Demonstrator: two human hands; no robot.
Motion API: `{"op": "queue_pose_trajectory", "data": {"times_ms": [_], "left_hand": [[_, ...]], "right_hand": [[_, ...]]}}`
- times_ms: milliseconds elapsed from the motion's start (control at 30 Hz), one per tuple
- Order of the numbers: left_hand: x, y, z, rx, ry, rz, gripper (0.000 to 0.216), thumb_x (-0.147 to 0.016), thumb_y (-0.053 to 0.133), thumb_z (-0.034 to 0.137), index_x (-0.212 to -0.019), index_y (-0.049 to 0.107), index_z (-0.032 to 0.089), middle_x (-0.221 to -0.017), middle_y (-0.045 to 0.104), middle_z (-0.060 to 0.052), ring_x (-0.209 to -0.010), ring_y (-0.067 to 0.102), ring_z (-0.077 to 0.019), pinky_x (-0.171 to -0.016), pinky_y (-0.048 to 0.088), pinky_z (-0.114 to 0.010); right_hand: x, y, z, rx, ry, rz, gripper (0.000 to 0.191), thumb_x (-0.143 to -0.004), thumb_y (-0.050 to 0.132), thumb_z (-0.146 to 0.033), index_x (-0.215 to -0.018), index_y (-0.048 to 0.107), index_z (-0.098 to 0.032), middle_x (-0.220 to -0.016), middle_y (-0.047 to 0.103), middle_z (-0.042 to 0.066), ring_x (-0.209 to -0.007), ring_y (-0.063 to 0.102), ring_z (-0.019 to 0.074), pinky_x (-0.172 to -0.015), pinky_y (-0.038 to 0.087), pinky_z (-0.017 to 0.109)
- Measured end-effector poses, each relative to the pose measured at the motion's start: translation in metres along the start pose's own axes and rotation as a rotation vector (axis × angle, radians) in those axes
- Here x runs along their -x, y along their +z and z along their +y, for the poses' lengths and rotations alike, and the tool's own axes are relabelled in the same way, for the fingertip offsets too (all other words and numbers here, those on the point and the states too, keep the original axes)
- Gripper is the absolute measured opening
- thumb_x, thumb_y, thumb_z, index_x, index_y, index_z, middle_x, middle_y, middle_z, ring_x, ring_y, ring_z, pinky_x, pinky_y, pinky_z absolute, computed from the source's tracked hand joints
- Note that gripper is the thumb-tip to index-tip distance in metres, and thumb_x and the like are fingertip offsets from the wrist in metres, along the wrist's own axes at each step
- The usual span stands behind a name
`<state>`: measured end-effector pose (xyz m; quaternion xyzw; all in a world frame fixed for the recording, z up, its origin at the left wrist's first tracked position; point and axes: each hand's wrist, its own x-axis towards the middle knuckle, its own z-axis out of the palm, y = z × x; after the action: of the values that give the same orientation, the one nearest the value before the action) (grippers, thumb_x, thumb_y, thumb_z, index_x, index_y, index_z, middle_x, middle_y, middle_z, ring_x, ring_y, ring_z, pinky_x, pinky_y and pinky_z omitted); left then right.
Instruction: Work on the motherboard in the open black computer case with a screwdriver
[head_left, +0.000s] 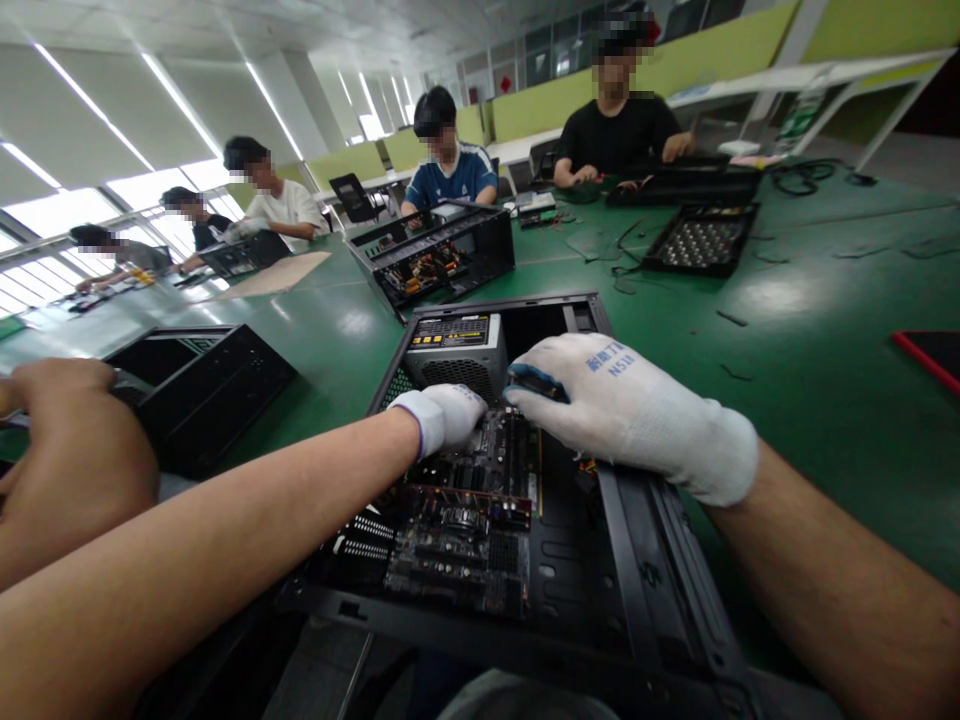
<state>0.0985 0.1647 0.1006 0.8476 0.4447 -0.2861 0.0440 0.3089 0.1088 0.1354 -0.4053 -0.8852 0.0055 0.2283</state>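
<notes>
A black computer case lies open-sided before me, with a power supply at its far left corner and a motherboard inside. My left hand, in a white glove, is closed at the motherboard's far end, just in front of the power supply. Its fingertips are hidden. My right hand, also in a white glove with blue coating on the palm side, is curled over the case's right part, thumb and fingers close together near the board's far right corner. What either hand grips cannot be made out. A brown-edged card stands across the board.
Another open case stands beyond mine; a black case is at left beside a neighbour's bare arm. A black tray-like part, cables and a red-edged object lie on the green table. Several people work across it.
</notes>
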Motion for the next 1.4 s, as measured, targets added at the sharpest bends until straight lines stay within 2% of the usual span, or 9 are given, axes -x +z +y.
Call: {"op": "queue_pose_trajectory", "data": {"times_ms": [467, 933, 1167, 1400], "left_hand": [[0.005, -0.008, 0.005, -0.019, -0.066, -0.028, 0.034, -0.089, 0.068, 0.031, -0.119, 0.072, 0.014, -0.123, 0.074, -0.017, -0.114, 0.071, -0.0309, -0.099, 0.056, -0.038], [0.001, -0.003, 0.001, -0.004, -0.041, -0.018, 0.035, -0.09, 0.066, 0.033, -0.119, 0.072, 0.015, -0.122, 0.074, -0.016, -0.112, 0.071, -0.0305, -0.099, 0.056, -0.038], [0.002, -0.005, 0.002, 0.003, -0.042, -0.013, 0.039, -0.084, 0.074, 0.036, -0.119, 0.072, 0.018, -0.122, 0.074, -0.014, -0.112, 0.071, -0.0285, -0.099, 0.056, -0.035], [-0.003, 0.002, -0.003, 0.018, -0.001, 0.015, 0.038, -0.088, 0.069, 0.04, -0.119, 0.072, 0.018, -0.124, 0.073, -0.014, -0.114, 0.07, -0.029, -0.101, 0.055, -0.037]], "right_hand": [[0.0, -0.001, 0.0, -0.006, -0.012, -0.005, 0.041, -0.1, 0.052, -0.046, -0.118, 0.07, -0.014, -0.111, 0.073, 0.013, -0.101, 0.067, 0.0258, -0.091, 0.046, 0.036], [0.0, -0.001, 0.0, 0.016, -0.019, -0.015, 0.043, -0.102, 0.049, -0.047, -0.118, 0.07, -0.013, -0.111, 0.073, 0.013, -0.1, 0.067, 0.0252, -0.089, 0.046, 0.035], [0.0, -0.003, -0.002, -0.008, 0.017, -0.012, 0.042, -0.101, 0.051, -0.047, -0.117, 0.071, -0.014, -0.111, 0.074, 0.013, -0.101, 0.067, 0.0261, -0.09, 0.047, 0.036], [0.0, -0.003, -0.001, 0.0, -0.011, -0.026, 0.043, -0.101, 0.049, -0.047, -0.118, 0.07, -0.013, -0.111, 0.073, 0.013, -0.1, 0.067, 0.0255, -0.089, 0.046, 0.036]]}}
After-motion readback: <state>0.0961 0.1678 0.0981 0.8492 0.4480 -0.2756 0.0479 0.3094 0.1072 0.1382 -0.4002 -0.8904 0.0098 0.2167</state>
